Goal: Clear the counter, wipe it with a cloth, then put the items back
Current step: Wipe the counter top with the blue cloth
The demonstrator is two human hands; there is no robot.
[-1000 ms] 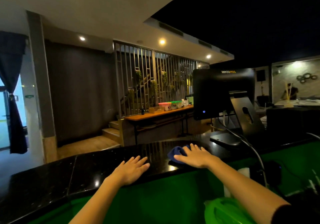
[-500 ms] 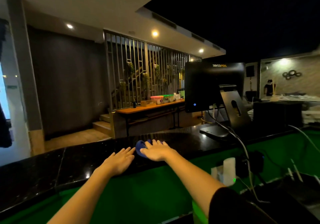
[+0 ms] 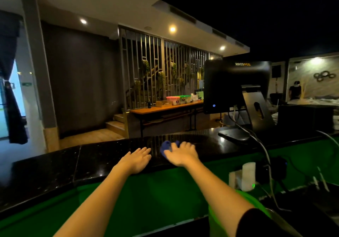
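Background: wooden side table (image 3: 165, 108) carrying pink container (image 3: 172, 100) and green container (image 3: 184, 98); slatted screen (image 3: 156, 62) behind; dark curtain (image 3: 12, 89) far left; black monitor (image 3: 229, 84) right.

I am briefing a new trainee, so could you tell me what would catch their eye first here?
Most likely the two bare hands at centre: the right hand presses a blue cloth on the glossy black counter, and the left hand lies flat beside it. Next, the large dark monitor standing on the counter to the right.
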